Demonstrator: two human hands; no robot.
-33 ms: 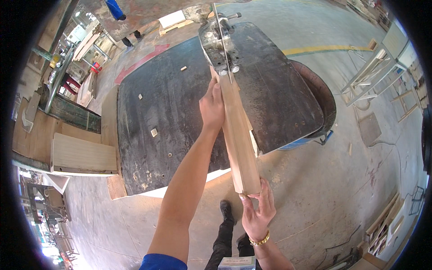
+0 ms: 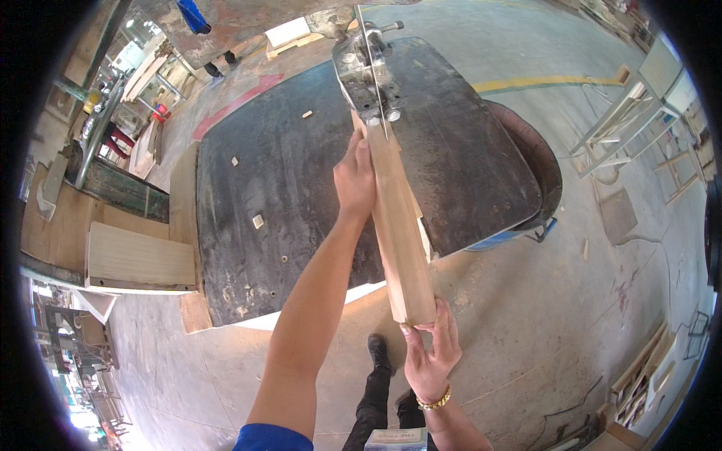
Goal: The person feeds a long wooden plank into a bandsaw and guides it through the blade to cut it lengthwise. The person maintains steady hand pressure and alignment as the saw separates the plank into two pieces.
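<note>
A long, pale wooden piece [image 2: 399, 233] lies on the dark saw table [image 2: 293, 158], its near end reaching past the front edge. At its far end stands the thin bandsaw blade [image 2: 373, 64], running down through a metal guide block [image 2: 355, 68]. My left hand [image 2: 354, 178] grips the wood's left side a little short of the blade, fingers along the edge and thumb on top. Down at the near end, my right hand [image 2: 434, 357] pinches the wood between thumb and fingers. Parts of the left fingers are hidden by the wood.
Small wood offcuts [image 2: 259, 221] lie on the table's left half. A rusty round bin [image 2: 526, 146] sits under its right edge. Wooden boards [image 2: 139, 255] stand at the left, a metal frame [image 2: 632, 105] at the right. Another person's legs [image 2: 213, 70] show beyond the table.
</note>
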